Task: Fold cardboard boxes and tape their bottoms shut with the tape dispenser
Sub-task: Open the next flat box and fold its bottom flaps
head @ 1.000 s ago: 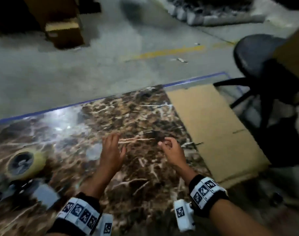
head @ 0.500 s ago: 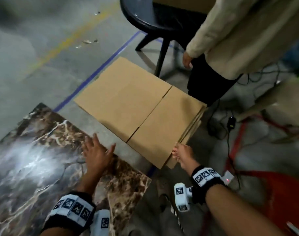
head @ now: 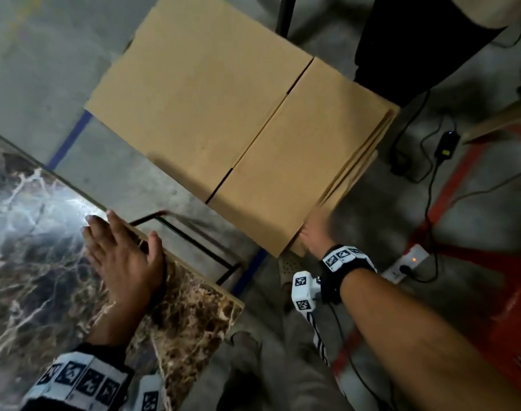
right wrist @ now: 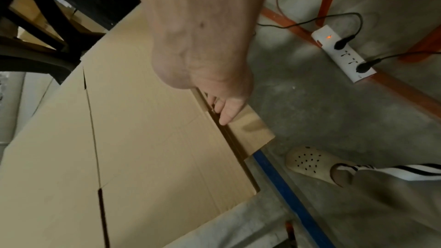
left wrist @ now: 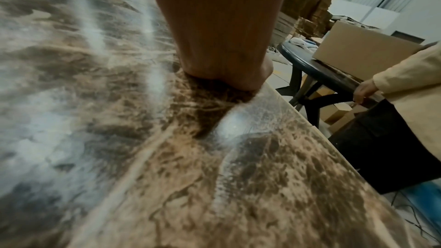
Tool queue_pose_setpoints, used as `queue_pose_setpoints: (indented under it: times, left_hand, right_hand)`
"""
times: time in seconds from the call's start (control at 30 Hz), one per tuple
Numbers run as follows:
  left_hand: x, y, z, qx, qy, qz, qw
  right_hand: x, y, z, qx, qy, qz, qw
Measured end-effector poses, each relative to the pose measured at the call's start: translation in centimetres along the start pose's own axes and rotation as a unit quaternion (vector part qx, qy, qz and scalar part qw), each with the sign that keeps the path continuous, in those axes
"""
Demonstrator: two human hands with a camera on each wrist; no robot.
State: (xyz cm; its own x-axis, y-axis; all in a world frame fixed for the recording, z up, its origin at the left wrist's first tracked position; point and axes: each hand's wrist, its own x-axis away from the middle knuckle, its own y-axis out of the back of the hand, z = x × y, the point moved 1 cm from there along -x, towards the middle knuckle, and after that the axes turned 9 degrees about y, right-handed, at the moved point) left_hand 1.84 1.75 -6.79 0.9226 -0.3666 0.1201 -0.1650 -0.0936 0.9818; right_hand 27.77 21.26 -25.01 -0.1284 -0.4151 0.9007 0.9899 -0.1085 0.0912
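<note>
The left hand point(head: 121, 259) lies flat, fingers straight, on the marble table point(head: 31, 262) beside its near corner edge. A stack of flattened cardboard boxes point(head: 223, 120) lies on the concrete floor point(head: 31, 69) just past that edge, long axis running diagonally from the table toward a dark stool point(left wrist: 307, 67). The right hand point(right wrist: 222, 99) reaches the stack's near side edge, fingers slipped between the sheets; its grip is hidden. Bare floor lies to the right, with a power strip point(right wrist: 343, 56).

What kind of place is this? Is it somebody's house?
Probably not a house; more likely a warehouse or packing workshop. There's a bare concrete floor, a stack of flat cardboard boxes, and piled cardboard against metal walls.
</note>
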Motion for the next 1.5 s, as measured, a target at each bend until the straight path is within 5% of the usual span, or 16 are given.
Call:
queue_pose_setpoints:
  times: [0.27, 0.43, 0.8, 0.97, 1.07, 1.17, 1.3, 1.43, 1.5]
  left_hand:
    - [0.4, 0.5, -0.5, 0.007, 0.008, -0.007, 1.0]
    - [0.4, 0.5, -0.5, 0.005, 0.009, -0.007, 1.0]
    - [0.3, 0.0, 0.0, 0.0, -0.007, -0.016, 1.0]
    - [0.2, -0.1, 0.2, -0.004, -0.01, -0.014, 1.0]
    - [0.4, 0.3, 0.1, -0.002, -0.009, -0.005, 1.0]
    - [0.4, 0.5, -0.1, -0.01, -0.01, 0.013, 1.0]
    - [0.0, 1.3, -0.2, -0.006, 0.004, 0.088, 0.996]
    - [-1.3, 4.6, -0.4, 0.115, -0.018, 0.205, 0.972]
    - [-1.8, 8.1, -1.6, 0.306, 0.025, 0.255, 0.917]
  right_hand:
    - [0.8, -1.5, 0.6, 0.089, 0.049, -0.08, 0.992]
    - [-5.5, -2.9, -1.8, 0.241, 0.058, -0.141, 0.958]
    - [0.3, -3.8, 3.0, 0.314, 0.073, -0.149, 0.935]
    - [1.3, -3.1, 3.1, 0.166, 0.074, -0.1, 0.978]
    - [3.1, -2.4, 3.5, 0.085, 0.044, -0.011, 0.995]
    - [7.1, -2.3, 5.4, 0.044, -0.005, 0.104, 0.994]
    - [14.0, -2.9, 9.7, 0.034, 0.026, 0.18, 0.983]
    - [22.8, -4.3, 12.8, 0.0, 0.095, 0.238, 0.967]
    - [25.8, -4.7, 13.1, -0.053, 0.121, 0.286, 0.949]
